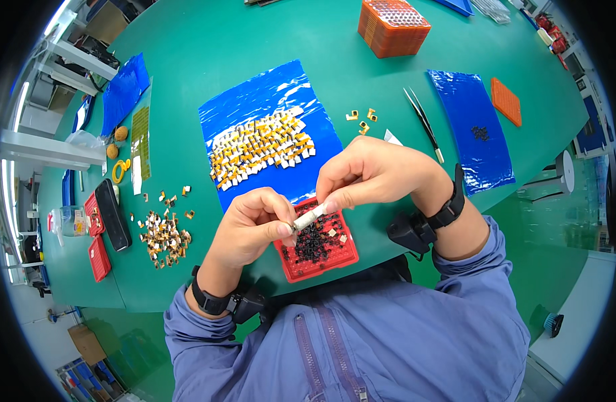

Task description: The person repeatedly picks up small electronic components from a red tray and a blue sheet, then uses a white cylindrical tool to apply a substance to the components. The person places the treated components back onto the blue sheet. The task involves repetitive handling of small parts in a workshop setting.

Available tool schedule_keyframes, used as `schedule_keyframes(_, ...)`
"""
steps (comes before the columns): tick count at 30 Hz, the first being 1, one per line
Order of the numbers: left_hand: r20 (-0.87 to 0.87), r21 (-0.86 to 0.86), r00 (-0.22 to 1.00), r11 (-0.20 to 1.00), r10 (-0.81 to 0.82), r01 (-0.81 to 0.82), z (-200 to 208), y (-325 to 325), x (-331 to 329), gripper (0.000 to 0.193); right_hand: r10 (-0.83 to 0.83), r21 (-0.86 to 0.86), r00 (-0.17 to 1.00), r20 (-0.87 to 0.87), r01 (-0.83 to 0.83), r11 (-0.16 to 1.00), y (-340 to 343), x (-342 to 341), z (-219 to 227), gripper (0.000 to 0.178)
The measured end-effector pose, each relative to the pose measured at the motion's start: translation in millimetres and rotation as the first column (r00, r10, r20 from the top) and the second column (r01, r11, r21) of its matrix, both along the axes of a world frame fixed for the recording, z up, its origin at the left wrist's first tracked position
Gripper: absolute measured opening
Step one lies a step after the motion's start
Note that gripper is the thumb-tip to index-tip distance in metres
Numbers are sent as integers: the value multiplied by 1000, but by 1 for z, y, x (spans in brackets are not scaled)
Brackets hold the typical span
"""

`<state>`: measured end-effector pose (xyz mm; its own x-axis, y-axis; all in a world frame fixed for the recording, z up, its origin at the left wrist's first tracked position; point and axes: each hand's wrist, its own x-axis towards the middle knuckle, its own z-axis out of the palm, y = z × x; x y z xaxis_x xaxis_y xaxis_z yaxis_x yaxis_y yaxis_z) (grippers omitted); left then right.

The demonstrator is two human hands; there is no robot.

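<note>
Above the red tray (316, 270), my left hand (252, 224) and my right hand (372, 173) hold a small whitish roll (309, 218) between them. The left thumb and fingers pinch its near-left end. At its other end, the right thumb and forefinger are closed on it. I cannot make out exactly what the roll is. Many tiny black parts (313, 246) and a few pale square pieces lie in the tray under my hands. Just beyond, a blue sheet (268, 90) bears rows of small white-and-amber parts (262, 144).
Left of my hands lies a loose heap of small parts (164, 239), with a black case (112, 214) and yellow scissors (121, 170) farther left. Tweezers (423, 124) and a blue sheet with black bits (473, 147) lie right. Stacked orange trays (393, 30) stand at the back.
</note>
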<state>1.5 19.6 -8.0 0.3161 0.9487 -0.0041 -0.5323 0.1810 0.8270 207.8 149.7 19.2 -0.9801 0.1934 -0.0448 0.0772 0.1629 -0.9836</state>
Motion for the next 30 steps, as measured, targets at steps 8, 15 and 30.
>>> schedule_keyframes(8, -57, 2, 995, 996, -87, 88, 4, -2, -3, 12, -36, 25, 999, 14, 35, 999, 9, 3, 0, 16)
schedule_keyframes(15, -262, 63, 962, 993, -76, 96, 12, -3, -1, 18, -123, 52, 992, 17, 122, 991, 12, 2, -2, 16)
schedule_keyframes(30, -284, 49, 958, 998, -25, 40, 13, -3, 0, 13, -185, -28, 982, -30, 184, 983, 12, 0, -14, 22)
